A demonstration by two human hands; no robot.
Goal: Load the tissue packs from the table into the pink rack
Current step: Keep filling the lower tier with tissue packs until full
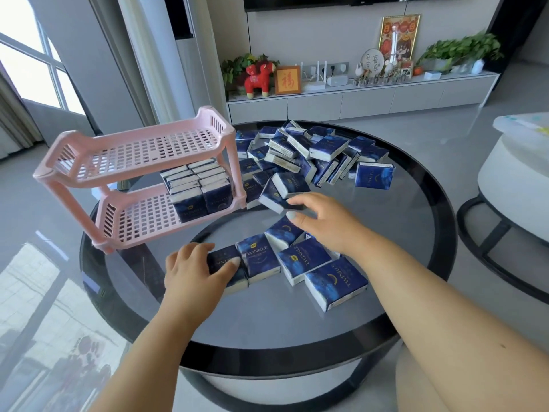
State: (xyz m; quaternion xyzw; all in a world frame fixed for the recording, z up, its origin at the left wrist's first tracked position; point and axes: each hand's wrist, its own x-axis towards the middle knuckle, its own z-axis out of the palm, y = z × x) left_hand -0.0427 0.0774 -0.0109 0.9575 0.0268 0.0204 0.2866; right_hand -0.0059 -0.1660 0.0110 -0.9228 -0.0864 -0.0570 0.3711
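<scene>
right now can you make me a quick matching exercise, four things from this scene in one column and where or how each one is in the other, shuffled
Things
1. top shelf of the pink rack
2. bottom shelf
3. left hand
4. right hand

States
A. grips a pack at the near end of the row by the table's front
B. bare, no packs on it
C. pinches a tilted pack just right of the rack
D. holds upright packs at its right end

Pairs: 1-B, 2-D, 3-A, 4-C
</scene>
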